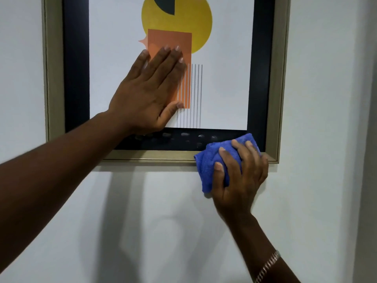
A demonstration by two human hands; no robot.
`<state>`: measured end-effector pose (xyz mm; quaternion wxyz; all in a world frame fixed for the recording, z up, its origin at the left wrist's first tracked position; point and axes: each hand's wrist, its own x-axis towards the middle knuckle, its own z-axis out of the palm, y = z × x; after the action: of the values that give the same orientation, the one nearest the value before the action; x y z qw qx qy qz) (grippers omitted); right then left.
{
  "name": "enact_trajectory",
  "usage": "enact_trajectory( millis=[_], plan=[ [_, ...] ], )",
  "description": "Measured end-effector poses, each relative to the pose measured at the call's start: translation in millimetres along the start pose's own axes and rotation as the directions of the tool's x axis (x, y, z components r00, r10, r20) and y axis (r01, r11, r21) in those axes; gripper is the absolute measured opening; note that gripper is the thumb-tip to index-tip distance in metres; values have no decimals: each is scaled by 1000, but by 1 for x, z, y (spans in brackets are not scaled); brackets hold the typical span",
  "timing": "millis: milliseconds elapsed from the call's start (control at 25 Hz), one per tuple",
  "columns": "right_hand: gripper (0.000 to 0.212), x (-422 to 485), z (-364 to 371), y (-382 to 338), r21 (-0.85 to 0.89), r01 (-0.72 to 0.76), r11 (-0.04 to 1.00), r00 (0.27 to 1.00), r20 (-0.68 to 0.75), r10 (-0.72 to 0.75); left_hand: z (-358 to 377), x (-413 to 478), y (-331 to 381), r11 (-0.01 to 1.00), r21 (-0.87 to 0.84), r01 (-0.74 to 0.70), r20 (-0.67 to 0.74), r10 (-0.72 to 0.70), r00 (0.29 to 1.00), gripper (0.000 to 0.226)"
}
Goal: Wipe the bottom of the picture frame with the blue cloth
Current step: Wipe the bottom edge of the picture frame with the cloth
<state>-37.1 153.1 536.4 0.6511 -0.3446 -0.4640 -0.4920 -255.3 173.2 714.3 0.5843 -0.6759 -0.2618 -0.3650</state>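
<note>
Blue microfibre cloth, clenched in the right hand, presses the gold-edged picture frame's bottom-right corner; leftward rail apparently unwiped, flat left hand steadying.

Plain white wall, soft shadows across it, wall corner edge at right

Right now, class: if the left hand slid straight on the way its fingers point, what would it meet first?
The left hand points up and right across the print, so it would probably cross the yellow circle first; nothing raised shows before it.
</note>
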Motion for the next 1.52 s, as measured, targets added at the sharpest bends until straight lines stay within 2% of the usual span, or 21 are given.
enact_trajectory(
  millis=[40,160,200,320,360,480,520,640,680,720,840,880,1000,1040,1200,1320,1400,1440,1520],
  plan=[
    [24,2,2,0,-6,-22,1000,1000,-13,22,1,0,0,1000,4,3,-7,-3,1000,77],
    [22,19,17,-25,-20,-262,965,963,-64,260,2,1,1,1000,-2,-6,-16,6,1000,77],
    [23,18,18,-29,-20,-235,972,971,-52,234,2,1,0,1000,-1,-11,-20,10,1000,77],
    [28,0,-1,-6,-14,6,1000,999,49,-5,1,-2,-8,998,-11,-68,-18,67,998,78],
    [29,2,-4,-1,-22,19,1000,999,51,-18,1,-4,-11,997,-4,-80,-21,80,997,79],
    [28,18,10,-18,-31,-201,979,979,12,202,1,-5,-13,996,0,-93,-21,93,995,79],
    [28,18,13,-27,-26,-218,976,976,13,218,2,-5,-14,995,2,-95,-24,95,995,79],
    [28,2,0,-16,25,-13,1000,998,70,11,0,-5,-23,990,-1,-144,-20,144,989,81],
    [28,-1,-7,-10,35,7,999,998,59,-9,0,-6,-28,987,1,-162,-15,162,987,81],
    [26,2,-6,-9,29,-26,999,999,33,25,-1,-7,-32,987,7,-162,-14,163,987,81],
    [22,22,14,-36,-3,-286,958,958,-28,286,-1,-8,-35,987,1,-162,-13,162,987,81],
    [22,22,19,-46,-5,-295,956,955,-22,294,-1,-8,-35,987,2,-163,-17,163,986,81],
    [21,4,7,-37,60,-123,991,992,33,121,-2,-9,-35,986,-14,-167,-12,167,986,81],
    [22,1,3,-34,66,-106,992,994,27,104,-1,-10,-35,987,-9,-164,-15,163,986,81],
    [25,21,22,-67,-13,-336,942,941,38,336,-2,-11,-36,987,-17,-159,-16,159,987,81],
    [29,5,12,-66,14,-166,986,974,160,162,-3,-9,-37,985,-31,-170,-11,170,985,82],
    [30,-2,2,-57,29,-136,990,980,149,130,-2,-12,-37,986,-20,-167,-17,167,986,82],
    [29,4,7,-59,21,-194,981,975,117,190,-2,-12,-37,987,-17,-157,-24,157,987,81],
    [27,24,21,-77,3,-397,918,917,38,397,-3,-11,-36,986,-33,-161,-27,160,987,81]
  ],
)
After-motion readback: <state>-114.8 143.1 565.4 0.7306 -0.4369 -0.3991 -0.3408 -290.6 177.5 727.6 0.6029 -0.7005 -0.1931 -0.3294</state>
